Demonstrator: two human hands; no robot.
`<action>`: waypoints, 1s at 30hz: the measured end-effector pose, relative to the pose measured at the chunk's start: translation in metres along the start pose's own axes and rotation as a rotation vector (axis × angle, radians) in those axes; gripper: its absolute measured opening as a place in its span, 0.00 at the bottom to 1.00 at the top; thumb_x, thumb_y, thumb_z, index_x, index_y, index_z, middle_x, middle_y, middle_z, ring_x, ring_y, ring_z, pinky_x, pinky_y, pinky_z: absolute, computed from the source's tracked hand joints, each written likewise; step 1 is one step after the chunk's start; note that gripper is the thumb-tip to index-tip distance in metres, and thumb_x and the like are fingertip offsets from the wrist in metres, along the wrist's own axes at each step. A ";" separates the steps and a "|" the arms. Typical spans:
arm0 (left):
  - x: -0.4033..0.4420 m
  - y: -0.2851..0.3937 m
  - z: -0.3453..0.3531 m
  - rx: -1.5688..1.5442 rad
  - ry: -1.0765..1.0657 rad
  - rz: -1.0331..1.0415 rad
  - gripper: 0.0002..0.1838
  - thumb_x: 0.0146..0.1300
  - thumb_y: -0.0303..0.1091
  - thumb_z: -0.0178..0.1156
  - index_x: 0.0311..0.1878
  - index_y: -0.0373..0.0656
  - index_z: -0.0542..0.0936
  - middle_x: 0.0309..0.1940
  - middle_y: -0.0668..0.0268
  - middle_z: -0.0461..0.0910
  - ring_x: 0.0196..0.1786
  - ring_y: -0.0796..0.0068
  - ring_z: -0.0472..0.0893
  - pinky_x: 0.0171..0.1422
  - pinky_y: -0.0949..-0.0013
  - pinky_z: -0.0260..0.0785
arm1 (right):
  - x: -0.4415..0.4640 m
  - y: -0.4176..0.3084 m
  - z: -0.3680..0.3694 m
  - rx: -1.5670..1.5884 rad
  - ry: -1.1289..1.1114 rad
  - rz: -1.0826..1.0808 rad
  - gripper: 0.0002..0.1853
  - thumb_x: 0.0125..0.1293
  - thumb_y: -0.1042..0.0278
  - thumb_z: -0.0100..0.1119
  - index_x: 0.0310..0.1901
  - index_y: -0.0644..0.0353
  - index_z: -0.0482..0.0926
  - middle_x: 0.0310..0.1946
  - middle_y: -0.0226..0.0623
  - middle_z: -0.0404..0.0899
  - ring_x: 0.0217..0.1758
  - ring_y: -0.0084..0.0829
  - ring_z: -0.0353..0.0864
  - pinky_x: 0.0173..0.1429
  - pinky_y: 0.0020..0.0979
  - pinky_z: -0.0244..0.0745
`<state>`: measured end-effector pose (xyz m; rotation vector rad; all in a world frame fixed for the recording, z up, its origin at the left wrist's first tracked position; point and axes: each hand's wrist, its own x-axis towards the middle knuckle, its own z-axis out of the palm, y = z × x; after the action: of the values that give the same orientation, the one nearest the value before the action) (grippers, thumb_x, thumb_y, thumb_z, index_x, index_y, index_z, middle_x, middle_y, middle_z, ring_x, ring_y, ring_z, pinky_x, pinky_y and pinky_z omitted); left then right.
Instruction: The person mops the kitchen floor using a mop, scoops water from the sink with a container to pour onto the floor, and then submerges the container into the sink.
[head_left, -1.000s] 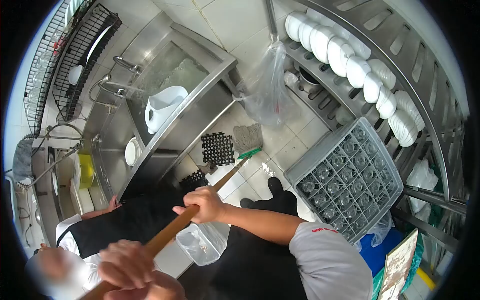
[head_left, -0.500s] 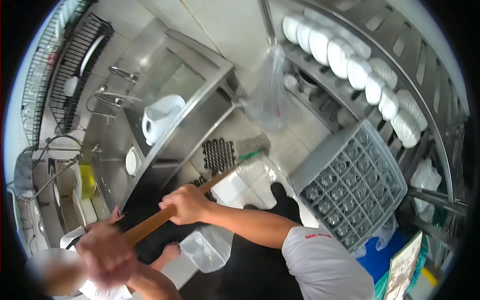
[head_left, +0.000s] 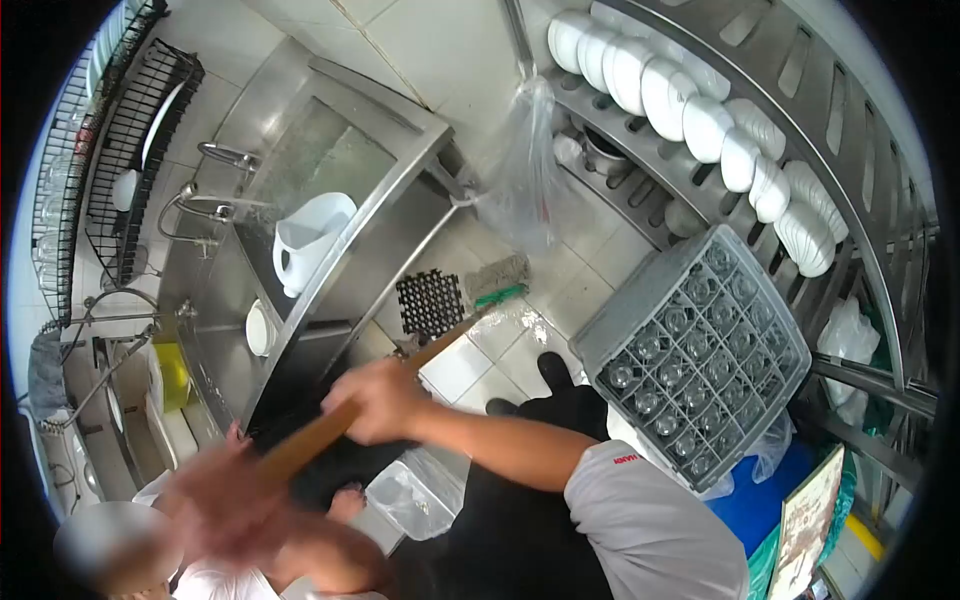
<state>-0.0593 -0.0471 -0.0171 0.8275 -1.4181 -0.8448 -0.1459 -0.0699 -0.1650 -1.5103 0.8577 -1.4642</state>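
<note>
A wooden mop handle [head_left: 310,440] runs diagonally from the lower left toward the floor. My right hand [head_left: 378,400] is wrapped round it partway along. Nearer its upper end my left hand [head_left: 225,505] grips it, blurred by motion. The handle leads down to a green clamp [head_left: 500,295] with a grey string mop head [head_left: 497,272] lying on the tiles. Beside the mop head is a black perforated mat [head_left: 430,303]. Wet, shiny tiles [head_left: 515,330] lie just below it, close to my shoes [head_left: 553,372].
A co-worker's hand [head_left: 347,503] shows at the lower left, beside a clear plastic bin [head_left: 415,495]. The steel sink [head_left: 375,215] holds a white jug [head_left: 310,240]. A grey rack of glasses [head_left: 700,360] and shelved white dishes [head_left: 705,128] stand right. A plastic bag [head_left: 525,175] hangs behind.
The mop head has shifted slightly on the floor, first right, then back left and up. Both my hands stay on the handle. The co-worker's hand came into view near the bin.
</note>
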 end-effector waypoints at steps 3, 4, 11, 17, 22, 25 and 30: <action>-0.002 -0.043 0.021 -0.142 -0.142 -0.037 0.17 0.68 0.38 0.53 0.23 0.48 0.64 0.14 0.74 0.56 0.14 0.76 0.54 0.18 0.67 0.55 | -0.023 0.126 -0.005 -0.084 -0.092 0.015 0.04 0.46 0.64 0.67 0.25 0.50 0.86 0.24 0.36 0.84 0.28 0.43 0.85 0.34 0.42 0.79; 0.016 -0.046 0.020 -0.225 -0.150 0.021 0.17 0.68 0.37 0.52 0.23 0.48 0.63 0.14 0.74 0.56 0.15 0.76 0.55 0.18 0.67 0.53 | 0.001 0.118 -0.022 -0.121 -0.137 -0.022 0.04 0.46 0.63 0.66 0.25 0.50 0.86 0.24 0.37 0.84 0.28 0.43 0.85 0.34 0.43 0.79; 0.056 0.066 -0.016 -0.057 -0.127 0.287 0.17 0.73 0.34 0.48 0.24 0.51 0.65 0.17 0.73 0.61 0.17 0.80 0.58 0.22 0.73 0.57 | 0.039 -0.033 -0.001 0.035 -0.096 -0.074 0.07 0.49 0.62 0.67 0.23 0.56 0.83 0.22 0.43 0.83 0.28 0.47 0.85 0.34 0.43 0.79; 0.013 -0.053 -0.006 -0.297 0.000 -0.086 0.18 0.72 0.42 0.55 0.26 0.51 0.64 0.15 0.75 0.57 0.17 0.78 0.59 0.21 0.68 0.55 | 0.007 0.107 -0.015 -0.081 -0.234 0.106 0.06 0.47 0.65 0.66 0.26 0.54 0.86 0.25 0.44 0.84 0.29 0.45 0.86 0.35 0.42 0.79; 0.057 0.095 -0.014 -0.102 0.057 0.045 0.18 0.69 0.39 0.53 0.21 0.53 0.64 0.16 0.75 0.58 0.18 0.82 0.57 0.23 0.72 0.53 | 0.041 -0.025 0.002 0.020 -0.170 -0.102 0.11 0.50 0.62 0.68 0.19 0.57 0.77 0.20 0.45 0.80 0.27 0.49 0.82 0.32 0.44 0.76; 0.022 -0.016 -0.011 0.234 0.057 0.221 0.20 0.71 0.43 0.53 0.21 0.49 0.65 0.13 0.72 0.58 0.15 0.77 0.59 0.21 0.69 0.58 | 0.024 0.073 -0.001 0.055 0.107 -0.088 0.10 0.51 0.62 0.69 0.21 0.56 0.79 0.21 0.42 0.81 0.27 0.46 0.84 0.33 0.42 0.78; 0.020 -0.023 0.004 0.040 0.018 -0.037 0.22 0.70 0.50 0.54 0.23 0.50 0.63 0.12 0.72 0.54 0.14 0.76 0.55 0.19 0.68 0.53 | 0.021 0.092 -0.017 -0.174 -0.281 0.018 0.08 0.49 0.63 0.69 0.23 0.56 0.81 0.22 0.43 0.82 0.29 0.45 0.86 0.34 0.42 0.79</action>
<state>-0.0634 -0.0750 -0.0277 0.8917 -1.4113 -0.8375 -0.1538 -0.1285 -0.2400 -1.7822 0.8399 -1.1515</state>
